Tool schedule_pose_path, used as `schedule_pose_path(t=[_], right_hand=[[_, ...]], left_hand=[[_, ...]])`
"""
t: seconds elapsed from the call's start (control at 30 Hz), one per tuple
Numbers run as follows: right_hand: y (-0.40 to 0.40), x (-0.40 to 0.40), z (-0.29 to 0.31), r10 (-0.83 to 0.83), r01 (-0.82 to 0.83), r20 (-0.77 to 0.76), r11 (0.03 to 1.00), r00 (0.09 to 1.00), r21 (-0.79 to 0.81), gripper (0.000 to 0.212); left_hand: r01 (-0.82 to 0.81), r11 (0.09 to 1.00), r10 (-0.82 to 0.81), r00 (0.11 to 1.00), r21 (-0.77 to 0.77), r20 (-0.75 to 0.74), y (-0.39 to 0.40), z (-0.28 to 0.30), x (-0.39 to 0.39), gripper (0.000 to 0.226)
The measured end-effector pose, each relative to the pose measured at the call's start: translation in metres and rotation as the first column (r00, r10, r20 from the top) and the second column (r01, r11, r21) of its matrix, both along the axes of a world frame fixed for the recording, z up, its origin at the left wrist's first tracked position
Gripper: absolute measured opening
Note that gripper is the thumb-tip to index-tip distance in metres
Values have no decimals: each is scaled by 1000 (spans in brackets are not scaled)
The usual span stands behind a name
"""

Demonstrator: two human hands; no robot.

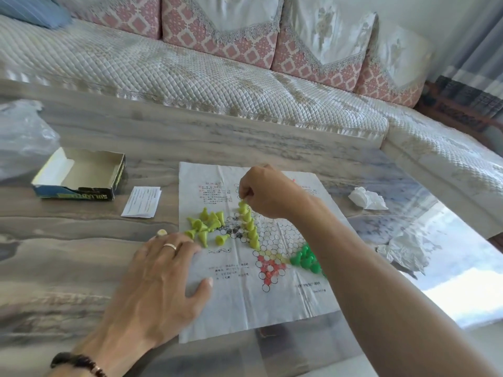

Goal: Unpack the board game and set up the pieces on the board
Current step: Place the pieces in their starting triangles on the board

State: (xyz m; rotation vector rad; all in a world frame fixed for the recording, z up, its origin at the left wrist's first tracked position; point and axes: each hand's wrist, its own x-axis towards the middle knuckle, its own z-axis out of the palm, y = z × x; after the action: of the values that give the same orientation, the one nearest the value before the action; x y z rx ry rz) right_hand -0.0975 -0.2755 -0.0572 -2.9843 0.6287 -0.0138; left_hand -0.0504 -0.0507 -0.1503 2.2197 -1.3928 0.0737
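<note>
Paper Chinese-checkers board (272,303): flat on table, pinned by left hand (160,278), fingers straight, holding nothing. Right hand (268,193): pinching yellow-green peg (242,204) upright over row of standing pegs (250,231) along star arm. Loose yellow-green pegs (205,227): toppled, left of row, nearer left hand. Dark green pegs (306,258): near right forearm.

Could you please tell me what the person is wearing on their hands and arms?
The left hand has a plain band ring on one finger, and a dark beaded bracelet circles that wrist. The right hand and forearm are bare; no sleeves show on either arm.
</note>
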Motion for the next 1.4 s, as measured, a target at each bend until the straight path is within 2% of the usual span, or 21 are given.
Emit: schedule_pose_path(t=[0.17, 0.57, 0.77, 0.87, 0.97, 1.4], right_hand=[[5, 5, -10, 0, -6, -72, 996, 997, -84, 24], [9, 7, -17, 18, -28, -118, 996, 993, -82, 27], [40, -9, -15, 15, -12, 169, 1000, 985, -20, 27], [61, -21, -23, 60, -61, 97, 998, 993, 12, 32], [66, -27, -34, 81, -81, 15, 996, 997, -21, 36], [76, -35, -30, 116, -119, -52, 991, 992, -56, 23]], left_hand=[[-10, 1000, 10, 1000, -2, 12, 0, 2, -1, 36], [-20, 1000, 20, 1000, 9, 12, 0, -2, 2, 36], [-15, 1000, 15, 1000, 25, -8, 1, -1, 2, 35], [-20, 1000, 20, 1000, 20, 0, 1, -2, 2, 35], [-22, 1000, 22, 1000, 22, -1, 1, -2, 2, 36], [-14, 999, 13, 1000, 31, 11, -1, -5, 3, 38]])
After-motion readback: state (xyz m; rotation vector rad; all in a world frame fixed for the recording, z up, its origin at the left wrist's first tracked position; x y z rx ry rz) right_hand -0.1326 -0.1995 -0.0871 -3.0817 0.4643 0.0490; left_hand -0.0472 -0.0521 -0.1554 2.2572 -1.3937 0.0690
